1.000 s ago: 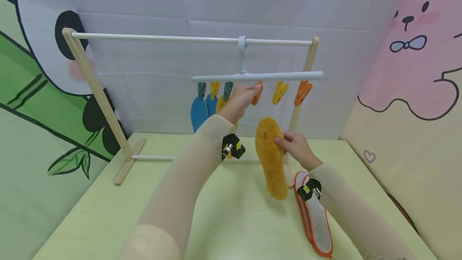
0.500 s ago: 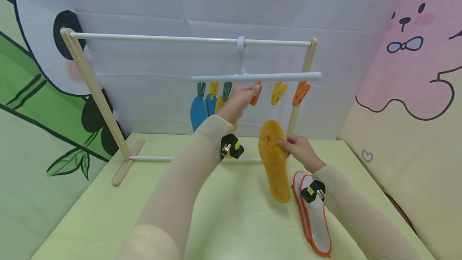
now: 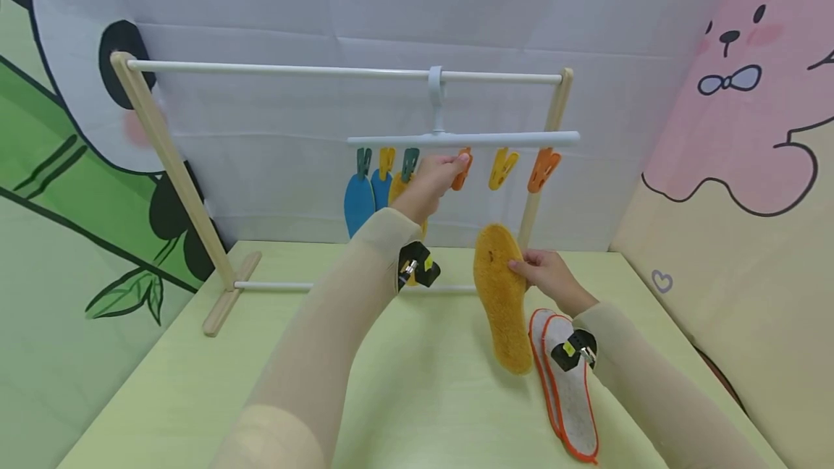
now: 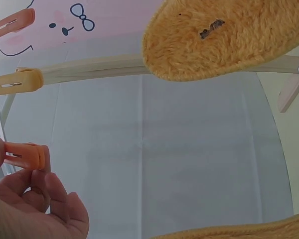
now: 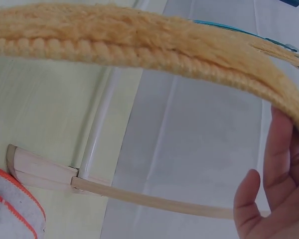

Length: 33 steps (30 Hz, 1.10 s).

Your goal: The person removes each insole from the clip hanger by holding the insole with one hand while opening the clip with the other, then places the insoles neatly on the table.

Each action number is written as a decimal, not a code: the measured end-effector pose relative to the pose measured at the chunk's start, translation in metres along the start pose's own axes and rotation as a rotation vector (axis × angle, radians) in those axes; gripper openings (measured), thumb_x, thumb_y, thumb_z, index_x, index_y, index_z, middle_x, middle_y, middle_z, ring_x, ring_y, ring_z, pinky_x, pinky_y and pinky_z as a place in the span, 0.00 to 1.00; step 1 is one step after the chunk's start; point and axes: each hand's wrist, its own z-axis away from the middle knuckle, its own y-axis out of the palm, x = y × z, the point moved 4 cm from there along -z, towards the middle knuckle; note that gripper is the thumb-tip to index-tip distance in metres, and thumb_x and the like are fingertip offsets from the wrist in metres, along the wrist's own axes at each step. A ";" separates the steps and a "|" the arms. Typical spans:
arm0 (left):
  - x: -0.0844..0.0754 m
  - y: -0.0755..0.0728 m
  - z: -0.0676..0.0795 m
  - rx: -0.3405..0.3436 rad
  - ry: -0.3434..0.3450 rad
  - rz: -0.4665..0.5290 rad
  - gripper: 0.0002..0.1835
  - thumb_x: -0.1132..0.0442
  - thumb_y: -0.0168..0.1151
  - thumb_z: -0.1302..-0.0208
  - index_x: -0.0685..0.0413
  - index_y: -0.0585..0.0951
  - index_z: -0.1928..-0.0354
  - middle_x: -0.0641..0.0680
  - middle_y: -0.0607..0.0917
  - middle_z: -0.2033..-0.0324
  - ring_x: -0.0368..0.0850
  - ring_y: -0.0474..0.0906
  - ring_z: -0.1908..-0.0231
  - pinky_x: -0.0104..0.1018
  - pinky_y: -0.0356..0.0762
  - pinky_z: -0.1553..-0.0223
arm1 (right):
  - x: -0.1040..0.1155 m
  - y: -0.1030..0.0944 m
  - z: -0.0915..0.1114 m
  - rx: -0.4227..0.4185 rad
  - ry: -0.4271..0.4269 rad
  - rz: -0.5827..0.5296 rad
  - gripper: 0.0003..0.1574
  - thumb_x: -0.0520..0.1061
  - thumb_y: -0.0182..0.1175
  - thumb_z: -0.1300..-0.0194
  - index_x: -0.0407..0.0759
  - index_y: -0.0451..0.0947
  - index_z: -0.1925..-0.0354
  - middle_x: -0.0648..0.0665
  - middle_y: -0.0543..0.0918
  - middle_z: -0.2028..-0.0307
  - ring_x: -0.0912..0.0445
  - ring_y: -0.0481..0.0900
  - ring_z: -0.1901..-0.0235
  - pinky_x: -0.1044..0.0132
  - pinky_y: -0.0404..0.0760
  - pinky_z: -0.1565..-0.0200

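Observation:
My left hand [image 3: 425,187] pinches an orange clothespin [image 3: 464,174] that hangs from the white hanger [image 3: 504,139]. In the left wrist view, thumb and fingers are on this clip [image 4: 26,155], and no insole is in it. My right hand [image 3: 552,279] holds a fuzzy yellow insole [image 3: 500,310] by its side edge, upright below the hanger. A dark mark shows near the insole's top. To the right hang a yellow clothespin [image 3: 503,168] and another orange clothespin [image 3: 544,169], neither bearing anything. Two blue insoles [image 3: 359,208] and one yellow insole, partly hidden by my left arm, hang at left.
The hanger hooks over the top rod [image 3: 287,69] of a wooden-legged rack [image 3: 172,165]. Grey insoles with red edging [image 3: 575,404] lie on the pale table [image 3: 417,396], under my right wrist. A white cloth [image 3: 274,143] stands behind the rack.
My right hand has moved a little right and down with the yellow insole, away from the clip. The left hand stays at the orange clothespin.

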 end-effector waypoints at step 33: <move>0.001 0.002 -0.002 -0.004 0.001 -0.022 0.21 0.49 0.54 0.30 0.58 0.75 0.75 0.51 0.70 0.77 0.46 0.66 0.63 0.40 0.60 0.56 | -0.021 -0.010 0.017 -0.008 0.058 0.060 0.21 0.47 0.56 0.30 0.26 0.75 0.55 0.47 0.82 0.70 0.56 0.79 0.73 0.64 0.79 0.65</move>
